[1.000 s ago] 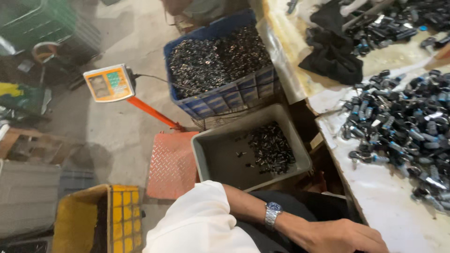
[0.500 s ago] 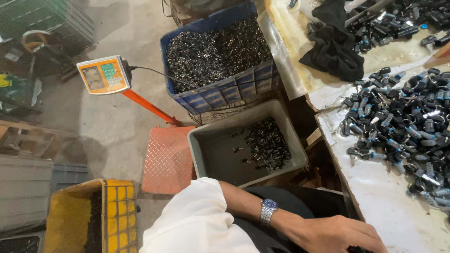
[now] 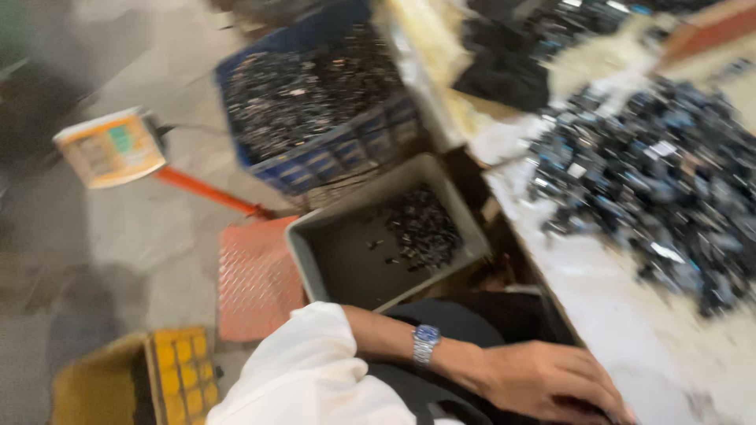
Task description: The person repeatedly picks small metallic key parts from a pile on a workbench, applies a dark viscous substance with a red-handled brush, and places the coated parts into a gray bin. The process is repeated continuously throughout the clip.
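Left hand (image 3: pixel 551 382) lower right, fingers curled, palm down at white table (image 3: pixel 630 330) edge; grasp unclear. Grey rectangular bin (image 3: pixel 315 260) centre, small dark metal parts (image 3: pixel 425 228) inside.

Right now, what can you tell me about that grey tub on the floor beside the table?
The grey tub is a rectangular bin with a thick rim, plastic by its look, blurred by camera motion. It sits open on the floor, turned at an angle, between the blue crate and the person's left arm. It is mostly bare inside, with a small heap of little dark parts at its far right end. One corner lies beside a red ribbed platform. No hand touches it.
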`<state>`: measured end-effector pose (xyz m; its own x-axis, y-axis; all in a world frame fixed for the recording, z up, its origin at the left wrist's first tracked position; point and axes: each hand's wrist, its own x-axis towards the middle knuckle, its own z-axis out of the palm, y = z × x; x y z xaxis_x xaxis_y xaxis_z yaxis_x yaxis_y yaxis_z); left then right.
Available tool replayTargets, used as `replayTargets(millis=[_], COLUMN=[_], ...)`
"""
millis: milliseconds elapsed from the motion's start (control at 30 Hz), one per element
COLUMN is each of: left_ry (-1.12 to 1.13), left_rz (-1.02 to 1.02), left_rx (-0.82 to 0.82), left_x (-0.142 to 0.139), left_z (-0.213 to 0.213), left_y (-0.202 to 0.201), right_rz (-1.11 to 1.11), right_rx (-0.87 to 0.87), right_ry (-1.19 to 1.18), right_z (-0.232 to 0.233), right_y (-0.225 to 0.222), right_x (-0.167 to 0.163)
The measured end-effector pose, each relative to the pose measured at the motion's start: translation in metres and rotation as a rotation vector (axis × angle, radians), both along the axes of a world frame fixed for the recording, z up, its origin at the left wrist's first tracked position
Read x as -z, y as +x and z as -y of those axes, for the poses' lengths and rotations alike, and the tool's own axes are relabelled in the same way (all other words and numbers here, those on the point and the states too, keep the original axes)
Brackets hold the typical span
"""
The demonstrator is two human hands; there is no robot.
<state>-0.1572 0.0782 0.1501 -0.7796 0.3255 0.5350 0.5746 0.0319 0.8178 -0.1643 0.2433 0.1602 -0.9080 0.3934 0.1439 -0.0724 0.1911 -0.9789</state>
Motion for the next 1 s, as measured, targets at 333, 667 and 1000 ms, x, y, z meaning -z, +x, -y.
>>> replayTargets(millis=[333,667,1000], left_ry=[0.024,-0.064,-0.095], left_rz=[0.195,0.304,-0.011], left_rx=[0.179,0.003,-0.107], left_x=[-0.040,-0.043,-0.061], left_z=[-0.022,-0.045,-0.041], left_y=[-0.021,-0.019,-0.040], right_rz=[0.036,-0.298,-0.464], right_rx=[0.242,0.730,0.752], right_ry=[-0.443,-0.019,-0.279], right_z=[-0.030,-0.095,-0.089], right_y=[0.075,0.081,0.103], right_x=[0.004,-0.043,-0.055])
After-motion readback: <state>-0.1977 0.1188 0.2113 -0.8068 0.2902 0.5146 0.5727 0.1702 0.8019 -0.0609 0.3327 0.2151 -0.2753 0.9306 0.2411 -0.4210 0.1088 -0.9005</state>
